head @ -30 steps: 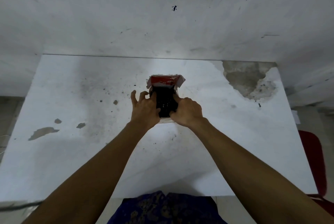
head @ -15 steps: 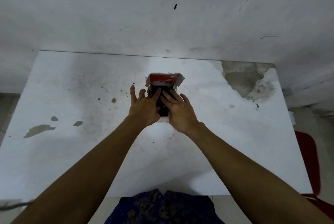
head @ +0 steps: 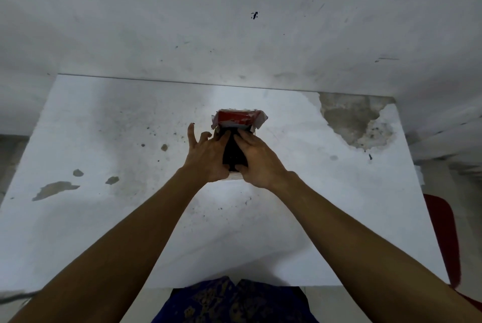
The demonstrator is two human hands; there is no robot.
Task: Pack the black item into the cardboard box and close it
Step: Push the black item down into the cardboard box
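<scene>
A small cardboard box (head: 238, 119) with a red and white lid flap standing open at its far side sits in the middle of the white table (head: 104, 218). The black item (head: 233, 153) lies inside the box, showing between my hands. My left hand (head: 208, 157) rests against the box's left side, fingers spread, its thumb side on the black item. My right hand (head: 257, 159) lies flat over the item's right part, fingers pointing toward the lid. Most of the box's body is hidden under both hands.
The table top is worn, with a large chipped patch (head: 352, 119) at the far right and small chips (head: 54, 189) at the left. A grey wall rises right behind the table. A red chair (head: 443, 239) stands at the right edge.
My right hand went from gripping the box's right side to lying flat on the black item. My left hand stayed on the left side and opened its fingers a little.
</scene>
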